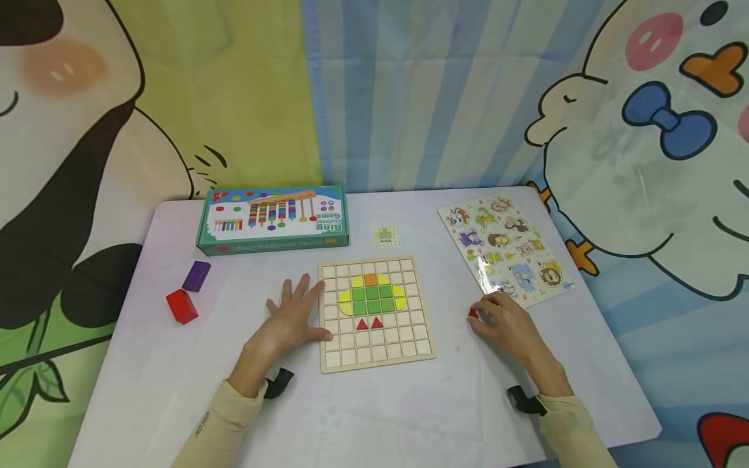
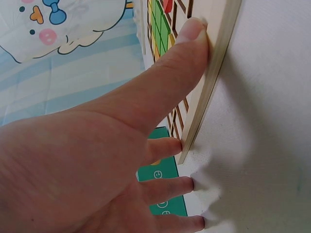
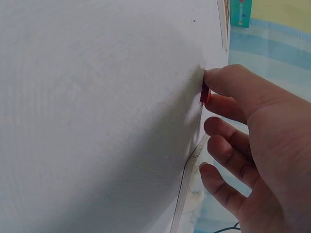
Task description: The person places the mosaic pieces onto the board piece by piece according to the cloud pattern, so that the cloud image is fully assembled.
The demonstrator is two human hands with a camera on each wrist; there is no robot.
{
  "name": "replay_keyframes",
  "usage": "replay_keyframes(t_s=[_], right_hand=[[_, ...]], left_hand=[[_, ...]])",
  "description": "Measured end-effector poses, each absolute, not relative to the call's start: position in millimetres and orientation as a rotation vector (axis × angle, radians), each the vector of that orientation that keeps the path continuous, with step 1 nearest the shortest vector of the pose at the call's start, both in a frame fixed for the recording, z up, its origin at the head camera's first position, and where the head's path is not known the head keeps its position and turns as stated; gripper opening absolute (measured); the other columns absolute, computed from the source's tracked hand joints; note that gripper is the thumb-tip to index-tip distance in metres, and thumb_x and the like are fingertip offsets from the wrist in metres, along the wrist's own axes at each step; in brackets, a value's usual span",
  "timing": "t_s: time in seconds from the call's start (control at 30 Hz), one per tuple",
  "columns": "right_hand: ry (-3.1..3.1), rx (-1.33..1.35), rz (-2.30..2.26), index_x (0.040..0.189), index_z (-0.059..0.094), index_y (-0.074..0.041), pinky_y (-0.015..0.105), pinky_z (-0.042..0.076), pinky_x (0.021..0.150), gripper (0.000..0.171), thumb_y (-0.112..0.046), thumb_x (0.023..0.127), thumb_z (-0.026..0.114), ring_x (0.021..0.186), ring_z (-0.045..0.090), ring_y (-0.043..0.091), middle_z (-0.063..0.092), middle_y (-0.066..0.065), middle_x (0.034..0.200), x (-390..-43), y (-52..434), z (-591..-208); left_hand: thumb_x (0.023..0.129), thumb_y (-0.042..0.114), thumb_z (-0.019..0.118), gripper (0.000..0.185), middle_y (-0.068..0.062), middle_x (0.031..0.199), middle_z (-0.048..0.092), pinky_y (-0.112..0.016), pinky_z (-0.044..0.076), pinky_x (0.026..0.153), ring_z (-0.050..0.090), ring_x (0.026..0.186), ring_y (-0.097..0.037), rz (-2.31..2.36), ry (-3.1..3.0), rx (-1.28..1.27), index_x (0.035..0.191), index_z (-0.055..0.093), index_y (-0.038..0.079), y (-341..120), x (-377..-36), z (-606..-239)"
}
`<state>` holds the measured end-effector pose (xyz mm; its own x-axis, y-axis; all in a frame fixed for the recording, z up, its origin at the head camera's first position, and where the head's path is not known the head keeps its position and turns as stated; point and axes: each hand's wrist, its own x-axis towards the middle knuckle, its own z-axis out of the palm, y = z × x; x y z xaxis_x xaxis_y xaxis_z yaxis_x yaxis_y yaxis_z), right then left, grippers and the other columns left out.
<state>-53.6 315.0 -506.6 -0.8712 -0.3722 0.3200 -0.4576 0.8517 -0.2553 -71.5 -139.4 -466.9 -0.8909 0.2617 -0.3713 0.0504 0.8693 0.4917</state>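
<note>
Red small piece (image 1: 473,313) sits pinched in the right hand (image 1: 504,323) on the worktop (image 1: 374,416), right of the grid board (image 1: 377,312); the left hand (image 1: 290,318), fingers spread flat, presses the board's left edge.

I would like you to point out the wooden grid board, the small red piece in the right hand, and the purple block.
Grid board (image 1: 351,354): head view, bare lower-left squares.
Red piece (image 3: 204,93): right wrist view, its visible edge between thumb and forefinger.
Purple block (image 1: 196,275): head view, top face.

Two bare hands, cream long sleeves (image 1: 234,416), black wrist-mounted straps (image 1: 277,383), small dark marking on left sleeve
</note>
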Motion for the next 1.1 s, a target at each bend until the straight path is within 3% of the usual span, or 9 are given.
replay_keyframes(t_s=[0.63, 0.83, 1.1], right_hand=[[-2.633, 0.8, 0.612, 0.087, 0.075, -0.01, 0.036, 0.052, 0.071, 0.024, -0.017, 0.071, 0.091, 0.083, 0.063, 0.019, 0.066, 0.004, 0.091, -67.1, 298.0, -504.6], [-2.57, 0.913, 0.648, 0.088, 0.075, -0.008, 0.035, 0.054, 0.07, 0.028, -0.014, 0.067, 0.093, 0.083, 0.065, 0.02, 0.067, 0.007, 0.091, -79.2, 277.6, -501.4], [-2.563, 1.042, 0.704, 0.091, 0.075, -0.007, 0.037, 0.055, 0.075, 0.027, -0.015, 0.072, 0.091, 0.089, 0.064, 0.021, 0.068, 0.007, 0.097, -90.7, 234.8, -493.4]], left_hand=[[0.073, 0.037, 0.09, 0.111, -0.025, 0.169, 0.007, -0.088, 0.003, 0.103, -0.005, 0.151, -0.058, 0.68, 2.596, 0.214, 0.161, 0.027, 0.011, -139.1, -72.3, -466.4], [0.073, 0.038, 0.09, 0.112, -0.025, 0.169, 0.007, -0.088, 0.003, 0.104, -0.005, 0.151, -0.058, 0.667, 2.596, 0.209, 0.161, 0.028, 0.011, -138.2, -73.0, -466.9], [0.072, 0.037, 0.091, 0.113, -0.024, 0.169, 0.005, -0.088, 0.002, 0.104, -0.006, 0.152, -0.057, 0.68, 2.592, 0.197, 0.161, 0.027, 0.011, -139.0, -72.3, -464.9]])
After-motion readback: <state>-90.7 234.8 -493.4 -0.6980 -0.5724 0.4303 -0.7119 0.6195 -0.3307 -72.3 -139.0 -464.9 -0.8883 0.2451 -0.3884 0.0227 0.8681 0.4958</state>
